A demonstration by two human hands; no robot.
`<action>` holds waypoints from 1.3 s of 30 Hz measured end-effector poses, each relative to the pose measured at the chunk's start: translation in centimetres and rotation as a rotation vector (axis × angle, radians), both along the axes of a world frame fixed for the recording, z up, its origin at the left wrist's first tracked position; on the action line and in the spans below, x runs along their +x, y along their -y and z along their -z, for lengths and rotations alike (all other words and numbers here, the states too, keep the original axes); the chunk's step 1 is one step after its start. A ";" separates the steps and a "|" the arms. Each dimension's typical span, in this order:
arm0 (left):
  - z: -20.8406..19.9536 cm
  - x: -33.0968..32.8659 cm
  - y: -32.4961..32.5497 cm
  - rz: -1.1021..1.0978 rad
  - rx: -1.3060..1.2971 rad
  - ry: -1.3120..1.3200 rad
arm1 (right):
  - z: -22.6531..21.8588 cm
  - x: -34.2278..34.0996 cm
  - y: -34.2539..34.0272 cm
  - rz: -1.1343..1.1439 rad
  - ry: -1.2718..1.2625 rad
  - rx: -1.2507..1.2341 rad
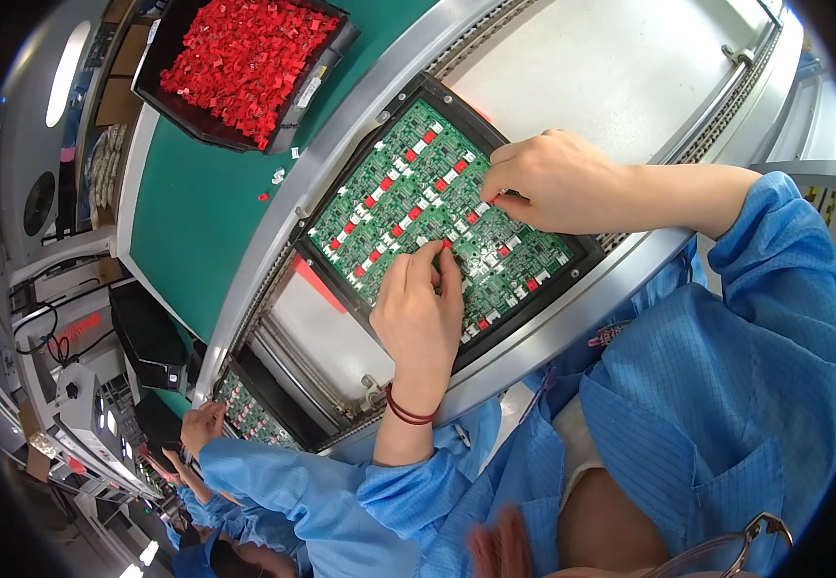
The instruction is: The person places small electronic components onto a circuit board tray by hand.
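A green circuit board panel (pixel 394 197) lies in a black frame (pixel 587 258), with rows of small white and red connectors on it. My left hand (pixel 420 306), with a dark red cord on its wrist, is closed in a pinch over the panel's middle. Between its fingertips shows a red connector (pixel 447 244), at or just above the board. Over the panel's right part, my right hand (pixel 553 181) is pinched too, its thumb and forefinger close to the board. A bit of red connector (pixel 495 200) shows at those fingertips; the rest is hidden.
A black bin (pixel 336 53) heaped with red connectors (pixel 245 63) stands on a green worktop (pixel 182 207), with a few loose pieces beside it. The frame rests on a conveyor with metal rails (pixel 274 226). At lower left, a co-worker's hand (pixel 203 427) is at another panel (pixel 249 414).
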State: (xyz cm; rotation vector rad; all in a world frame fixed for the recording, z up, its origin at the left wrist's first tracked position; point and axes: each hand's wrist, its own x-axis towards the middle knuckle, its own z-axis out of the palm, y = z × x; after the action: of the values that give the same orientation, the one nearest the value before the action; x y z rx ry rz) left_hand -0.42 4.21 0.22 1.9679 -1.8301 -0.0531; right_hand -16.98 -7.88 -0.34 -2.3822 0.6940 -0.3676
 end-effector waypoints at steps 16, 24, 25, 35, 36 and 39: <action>0.0 0.0 0.1 -0.011 0.007 -0.046 | -1.4 -0.6 0.0 -0.101 -0.121 -0.109; -0.5 0.5 0.5 0.059 0.054 0.014 | -1.4 -0.4 0.9 0.047 0.043 0.002; -0.6 0.4 0.5 0.057 0.076 0.012 | -1.5 -0.5 0.9 0.051 0.046 0.002; -0.9 -0.4 0.8 0.042 0.069 0.103 | -2.6 -0.7 0.5 -0.007 0.013 0.009; -0.8 -0.4 0.7 0.044 0.061 0.113 | -2.7 -0.7 0.5 -0.011 0.022 0.003; -0.8 -0.3 0.7 0.043 0.058 0.113 | -2.7 -0.6 0.2 -0.011 0.015 -0.026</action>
State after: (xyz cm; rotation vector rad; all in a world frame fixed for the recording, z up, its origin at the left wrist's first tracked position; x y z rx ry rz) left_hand -0.71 3.49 1.03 2.0077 -1.9632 -0.0084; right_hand -17.58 -8.09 2.35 -2.4042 0.6723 -0.3919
